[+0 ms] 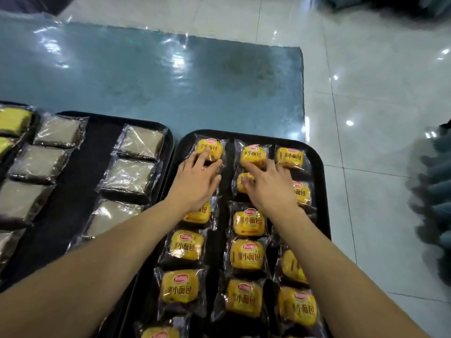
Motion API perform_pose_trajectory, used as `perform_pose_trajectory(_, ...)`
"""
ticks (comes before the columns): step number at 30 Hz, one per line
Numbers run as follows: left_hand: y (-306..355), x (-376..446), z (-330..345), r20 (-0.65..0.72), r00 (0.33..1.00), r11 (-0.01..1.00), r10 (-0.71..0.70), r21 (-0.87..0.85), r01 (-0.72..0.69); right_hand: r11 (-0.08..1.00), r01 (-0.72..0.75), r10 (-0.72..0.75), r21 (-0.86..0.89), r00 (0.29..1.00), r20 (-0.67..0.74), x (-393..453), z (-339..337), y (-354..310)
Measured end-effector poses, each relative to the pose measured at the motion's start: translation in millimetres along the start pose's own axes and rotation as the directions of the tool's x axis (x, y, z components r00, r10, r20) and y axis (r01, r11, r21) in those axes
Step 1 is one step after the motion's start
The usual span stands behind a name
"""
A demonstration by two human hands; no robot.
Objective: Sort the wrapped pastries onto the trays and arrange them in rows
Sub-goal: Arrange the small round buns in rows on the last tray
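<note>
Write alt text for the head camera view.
Both hands reach over a black tray of yellow wrapped buns in three rows, the left hand touching the far left bun, the right hand the far middle bun. Left, another black tray holds clear-wrapped pale pastries.

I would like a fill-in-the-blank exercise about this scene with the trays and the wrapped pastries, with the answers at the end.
1. Both hands, the left hand and the right hand, reach over the tray on the ____ side.
2. The buns on that tray lie in ____ columns.
3. Their wrappers are mainly ____ in colour.
4. The table cover is ____.

Answers: right; three; yellow; blue
</note>
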State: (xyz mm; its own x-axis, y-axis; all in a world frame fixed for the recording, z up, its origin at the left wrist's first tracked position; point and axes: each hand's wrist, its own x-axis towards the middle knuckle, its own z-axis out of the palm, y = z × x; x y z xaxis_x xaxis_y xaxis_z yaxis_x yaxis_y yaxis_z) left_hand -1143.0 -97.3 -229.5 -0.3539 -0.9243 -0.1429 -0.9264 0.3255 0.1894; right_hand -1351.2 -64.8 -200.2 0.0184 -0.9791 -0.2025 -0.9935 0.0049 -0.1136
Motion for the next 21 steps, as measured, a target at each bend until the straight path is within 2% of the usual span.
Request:
perform_pose_trajectory(3, -2.8, -2.6, 12.2, -0.006, 1.0, 1.0, -0.009, -0.003, 0.009, 0.999, -0.042, 0.041, 0.015, 0.999, 0.031, -5.2, 18.0, -7.5)
perform_pose_trajectory(10, -0.8, 5.7, 9.9, 0.004, 0.999, 0.999, -0.032, -0.009, 0.032, 1.0, -0.028, 0.028, 0.005, 0.999, 0.025, 3.9, 22.0, -4.6)
perform_pose_trajectory(14, -2.1, 8.9, 11.0, 0.01, 0.999, 0.999, -0.034, -0.003, 0.034, 1.0, -0.029, 0.03, 0.011, 0.997, -0.067, -0.3, 16.6, 2.6)
perform_pose_trajectory(17, -3.3, 10.0, 11.1, 0.025, 0.999, 0.999, -0.037, -0.006, 0.037, 0.984, -0.179, 0.179, 0.009, 0.976, -0.127, -7.9, 14.8, 20.6)
perform_pose_trajectory(19, -3.1, 10.1, 11.1, 0.023, 0.999, 0.999, -0.034, -0.008, 0.034, 0.954, -0.3, 0.299, 0.009, 0.948, -0.11, -11.4, 17.1, 31.9)
perform_pose_trajectory(21, -3.1, 9.9, 11.7, 0.024, 0.999, 0.999, -0.035, -0.013, 0.035, 0.94, -0.34, 0.34, 0.023, 0.938, -0.072, -11.6, 20.5, 38.2)
